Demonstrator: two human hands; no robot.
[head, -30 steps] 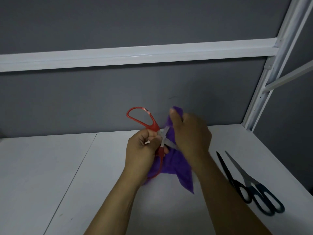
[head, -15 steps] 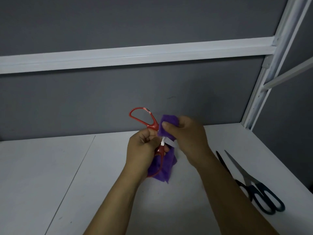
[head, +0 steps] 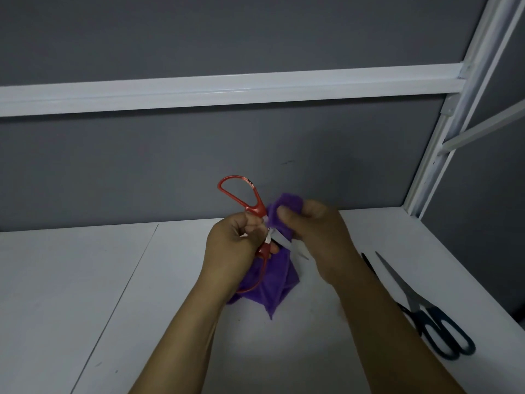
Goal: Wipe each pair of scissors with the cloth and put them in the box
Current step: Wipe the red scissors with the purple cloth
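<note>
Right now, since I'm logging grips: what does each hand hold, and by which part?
Left hand grips the red scissors around the pivot; right hand pinches the purple cloth near its top fold.

Red scissors [head: 256, 208] against purple cloth [head: 272, 282]

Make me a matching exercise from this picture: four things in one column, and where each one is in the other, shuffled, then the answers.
Things
1. red scissors
2. purple cloth
3. blue-handled scissors
4. white rail

Places
A. lying on the table, far right, blades apart
B. pinched in the right hand
C. running across the grey wall
D. gripped in the left hand

Pairs: 1-D, 2-B, 3-A, 4-C
</note>
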